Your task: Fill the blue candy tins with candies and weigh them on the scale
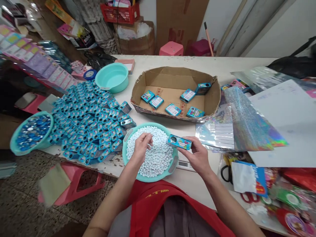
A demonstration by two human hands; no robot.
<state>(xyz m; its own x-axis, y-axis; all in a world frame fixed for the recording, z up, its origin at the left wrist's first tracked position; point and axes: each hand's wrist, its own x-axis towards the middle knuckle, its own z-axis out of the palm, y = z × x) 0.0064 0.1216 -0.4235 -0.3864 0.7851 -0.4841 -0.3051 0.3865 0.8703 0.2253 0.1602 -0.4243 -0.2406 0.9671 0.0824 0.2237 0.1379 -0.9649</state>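
Observation:
In my right hand [198,155] is a small blue box [179,142], its end with a dark round spot pointing left. The box hangs over the right rim of a turquoise basin [125,144] filled with small white pellets [155,158]. My left hand [143,144] hovers above the pellets with fingers curled together; whatever they pinch, if anything, is too small to see. A large heap of similar blue boxes [86,121] lies to the left. Beyond the basin, an open cardboard box [170,89] contains several blue boxes [172,109], lying apart from each other.
A turquoise bowl [112,77] stands behind the heap. Another basin [14,149] with shiny blue pieces sits at the far left. Holographic sheets [249,118] cover the right side, near black-handled scissors [226,173] and bagged goods. A pink stool [71,184] stands below the table edge.

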